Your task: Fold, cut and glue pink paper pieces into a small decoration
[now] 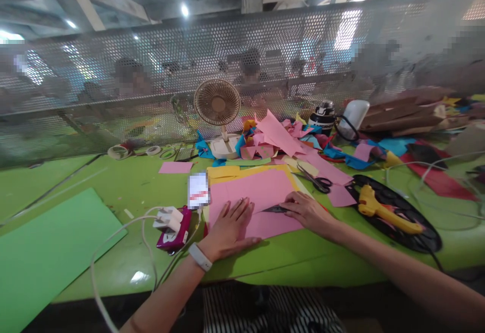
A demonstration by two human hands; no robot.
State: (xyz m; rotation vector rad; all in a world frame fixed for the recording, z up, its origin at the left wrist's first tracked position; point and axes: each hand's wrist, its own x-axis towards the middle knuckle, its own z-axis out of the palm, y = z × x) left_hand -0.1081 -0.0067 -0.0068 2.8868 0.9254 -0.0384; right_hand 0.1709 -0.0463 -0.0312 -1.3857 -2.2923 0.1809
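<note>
A pink paper sheet (261, 186) lies on the green table, over yellow and other coloured sheets whose edges show. My left hand (231, 227) rests flat on the lower left of the pink sheet, fingers stretched out. On the sheet's right side, my right hand (305, 211) is closed around a dark pointed blade (273, 209); its handle is hidden in the fingers. The tip points left toward my left hand, and a faint line runs across the paper there. Black-handled scissors (320, 182) lie just beyond my right hand.
A purple power strip (175, 234) with white plugs and cables sits left, beside a phone (198, 190). A yellow glue gun (386, 211) lies on a black tray (432, 234) at right. Behind are paper scraps (276, 133), a small fan (217, 103) and a perforated screen (159, 40).
</note>
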